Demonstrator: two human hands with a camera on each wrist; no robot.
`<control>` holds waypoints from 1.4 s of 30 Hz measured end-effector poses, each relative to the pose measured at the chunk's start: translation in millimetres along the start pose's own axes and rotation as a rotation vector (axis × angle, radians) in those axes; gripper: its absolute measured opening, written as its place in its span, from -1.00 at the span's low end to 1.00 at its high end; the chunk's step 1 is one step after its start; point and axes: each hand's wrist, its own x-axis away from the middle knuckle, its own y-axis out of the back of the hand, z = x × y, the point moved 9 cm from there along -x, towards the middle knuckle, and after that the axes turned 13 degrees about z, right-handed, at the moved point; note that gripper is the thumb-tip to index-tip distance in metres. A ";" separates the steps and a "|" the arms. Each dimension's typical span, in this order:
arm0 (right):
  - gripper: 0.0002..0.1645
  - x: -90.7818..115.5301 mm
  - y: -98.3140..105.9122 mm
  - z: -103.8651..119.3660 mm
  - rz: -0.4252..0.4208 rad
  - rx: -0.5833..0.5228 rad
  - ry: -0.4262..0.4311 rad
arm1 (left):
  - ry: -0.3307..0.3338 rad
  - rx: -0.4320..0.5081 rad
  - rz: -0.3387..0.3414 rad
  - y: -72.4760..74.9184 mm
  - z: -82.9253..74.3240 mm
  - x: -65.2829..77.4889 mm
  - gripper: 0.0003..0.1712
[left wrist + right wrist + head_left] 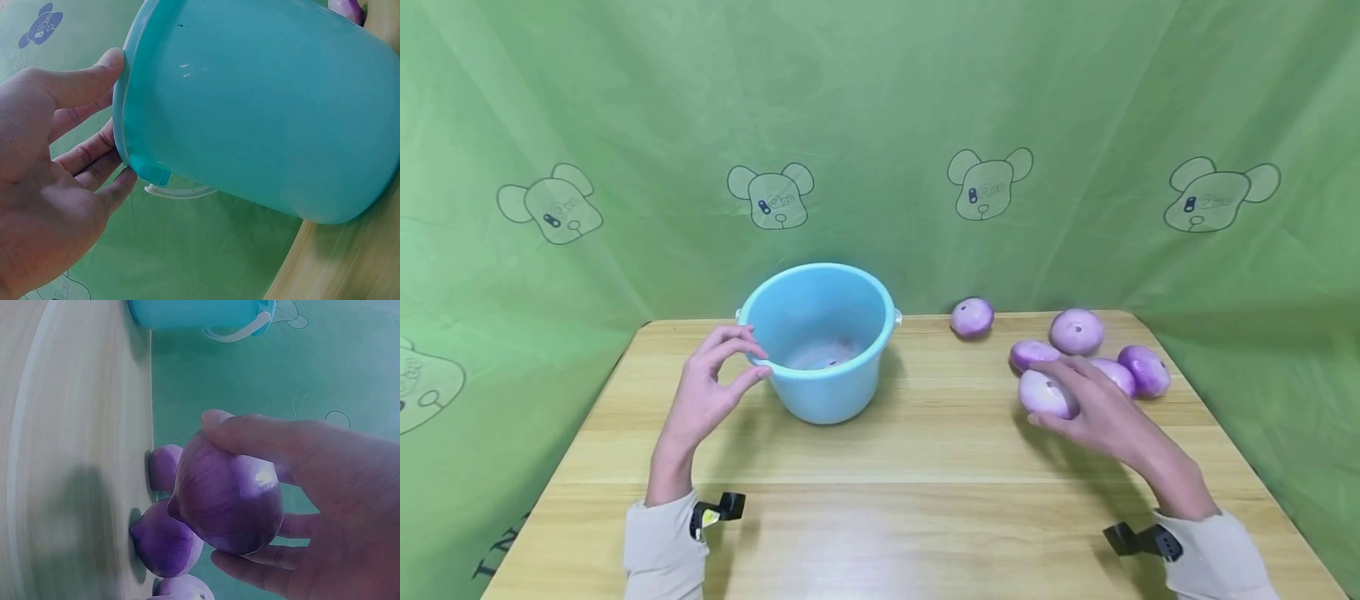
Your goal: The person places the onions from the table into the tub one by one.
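Observation:
A light blue bucket (829, 398) stands upright at the back of the table, left of the middle. My left hand (709, 379) holds its rim on the near left side, the thumb outside the wall in the left wrist view and the other fingers at the rim. My right hand (1093, 408) grips a purple onion (228, 494) between thumb and fingers, above the table at the right. Close behind it lie another onion (1032, 355), an onion (1077, 331) farther back, and an onion (1144, 371) to the right. One more onion (1114, 377) is partly hidden by my hand.
A single onion (972, 317) sits at the table's back edge, between the bucket and the group. The wooden table (880, 517) meets a green curtain (880, 100) printed with bear heads. The bucket's white handle (240, 330) hangs at its far side.

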 end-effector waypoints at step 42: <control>-0.17 -31.8 -0.1 24.3 0.010 -0.056 -0.025 | -0.001 0.000 0.001 0.2 0.3 -0.5 -0.80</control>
